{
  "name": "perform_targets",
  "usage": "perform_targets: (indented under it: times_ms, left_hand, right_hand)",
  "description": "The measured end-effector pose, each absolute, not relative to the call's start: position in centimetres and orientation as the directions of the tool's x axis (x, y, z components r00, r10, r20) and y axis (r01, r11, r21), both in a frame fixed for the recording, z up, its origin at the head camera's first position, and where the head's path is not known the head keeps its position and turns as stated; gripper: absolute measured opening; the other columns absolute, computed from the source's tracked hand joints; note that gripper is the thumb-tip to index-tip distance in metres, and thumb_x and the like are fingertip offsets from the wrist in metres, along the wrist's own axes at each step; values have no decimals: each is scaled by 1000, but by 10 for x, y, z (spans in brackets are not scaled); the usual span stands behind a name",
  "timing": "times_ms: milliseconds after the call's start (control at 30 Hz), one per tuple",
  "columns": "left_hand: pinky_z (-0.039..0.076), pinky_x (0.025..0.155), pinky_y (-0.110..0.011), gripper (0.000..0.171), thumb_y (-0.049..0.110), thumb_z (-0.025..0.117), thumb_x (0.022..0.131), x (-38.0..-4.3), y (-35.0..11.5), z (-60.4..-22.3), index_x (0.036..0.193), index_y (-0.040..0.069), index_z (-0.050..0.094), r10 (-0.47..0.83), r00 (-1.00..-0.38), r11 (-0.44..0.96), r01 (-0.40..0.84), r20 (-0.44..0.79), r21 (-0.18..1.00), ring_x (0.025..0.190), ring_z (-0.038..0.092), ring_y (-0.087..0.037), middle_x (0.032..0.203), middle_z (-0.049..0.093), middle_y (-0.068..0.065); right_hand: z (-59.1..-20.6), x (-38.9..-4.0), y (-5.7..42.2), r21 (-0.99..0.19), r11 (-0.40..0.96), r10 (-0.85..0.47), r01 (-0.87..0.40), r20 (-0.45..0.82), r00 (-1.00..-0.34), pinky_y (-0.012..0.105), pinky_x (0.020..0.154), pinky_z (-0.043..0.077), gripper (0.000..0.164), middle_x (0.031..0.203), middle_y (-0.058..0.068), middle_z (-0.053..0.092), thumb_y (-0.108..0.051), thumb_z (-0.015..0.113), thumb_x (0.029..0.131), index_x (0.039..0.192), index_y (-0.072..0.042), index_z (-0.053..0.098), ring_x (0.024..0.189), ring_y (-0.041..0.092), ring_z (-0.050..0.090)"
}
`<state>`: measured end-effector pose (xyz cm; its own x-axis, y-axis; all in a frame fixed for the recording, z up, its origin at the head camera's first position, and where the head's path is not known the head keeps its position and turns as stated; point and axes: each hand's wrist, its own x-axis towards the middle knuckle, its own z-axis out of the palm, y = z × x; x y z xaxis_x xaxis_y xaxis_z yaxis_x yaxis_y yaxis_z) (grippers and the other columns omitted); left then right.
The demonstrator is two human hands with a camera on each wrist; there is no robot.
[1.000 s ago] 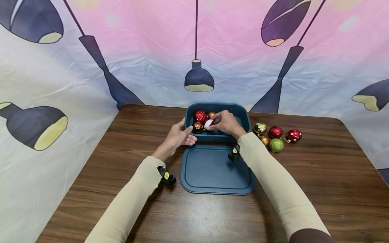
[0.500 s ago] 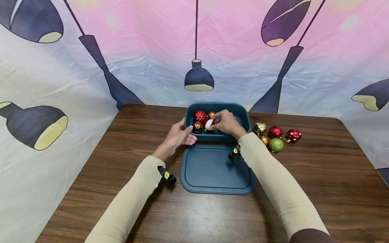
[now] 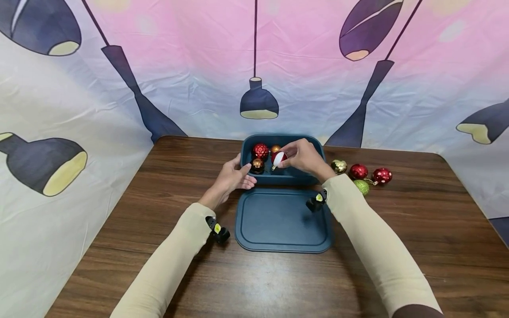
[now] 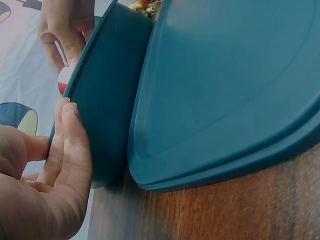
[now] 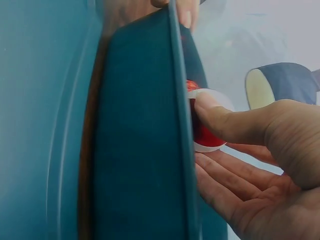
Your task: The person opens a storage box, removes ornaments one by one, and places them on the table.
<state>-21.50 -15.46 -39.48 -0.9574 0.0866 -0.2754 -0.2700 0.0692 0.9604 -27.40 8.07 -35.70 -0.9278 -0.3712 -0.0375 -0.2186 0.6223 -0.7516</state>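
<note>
A dark teal box [image 3: 288, 179] stands near the table's back edge. My left hand [image 3: 232, 177] grips its front left corner, thumb over the rim and fingers along the outer wall [image 4: 107, 100]. Over the box's inside, my right hand [image 3: 305, 157] pinches a red and white Christmas bauble [image 3: 280, 157] between thumb and fingers; the right wrist view shows the bauble [image 5: 210, 132] just behind the rim. Left of it in the box lie a glittery red bauble [image 3: 260, 150], a copper bauble [image 3: 257, 166] and an orange bauble [image 3: 275, 149], the last partly covered.
A flat teal lid [image 3: 283, 221] lies in front of the box. Right of the box sit a gold bauble [image 3: 339, 166], a red bauble [image 3: 358, 171], a white-dotted red bauble [image 3: 382, 176] and a green bauble [image 3: 362, 187] partly behind my right sleeve. A printed cloth [image 3: 207, 88] hangs behind the table.
My right hand has drawn the red and white bauble a little up and to the right, away from the others in the box. My left hand keeps its grip on the box.
</note>
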Motion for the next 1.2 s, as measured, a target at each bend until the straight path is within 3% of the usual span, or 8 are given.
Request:
perform_targets:
  times_ms: [667, 933, 1200]
  left_hand:
    - [61, 62, -25, 68, 25, 51, 109, -216, -154, -395, 165, 23, 12, 92, -955, 60, -278, -282, 959, 61, 70, -15, 76, 73, -10]
    - [61, 62, -25, 67, 25, 51, 109, -215, -155, -395, 164, 24, 13, 99, -956, 63, -272, -278, 960, 61, 70, -15, 77, 73, -11]
    - [61, 61, -25, 67, 24, 50, 109, -215, -155, -395, 165, 22, 12, 96, -957, 62, -269, -274, 961, 59, 70, -14, 75, 73, -10]
  right_hand:
    - [-328, -257, 143, -745, 614, -363, -262, 29, -931, 47, 88, 57, 44, 115, 22, 70, -11, 81, 88, 129, 1, 68, 104, 33, 67]
    - [-320, -247, 171, -738, 634, -305, -228, 32, -952, 32, 76, 57, 43, 115, 21, 71, -11, 82, 88, 128, 0, 69, 100, 32, 70]
    - [-317, -240, 201, -703, 684, -276, -192, -7, -961, 35, 72, 56, 47, 116, 21, 71, -20, 82, 88, 129, -1, 68, 96, 28, 69]
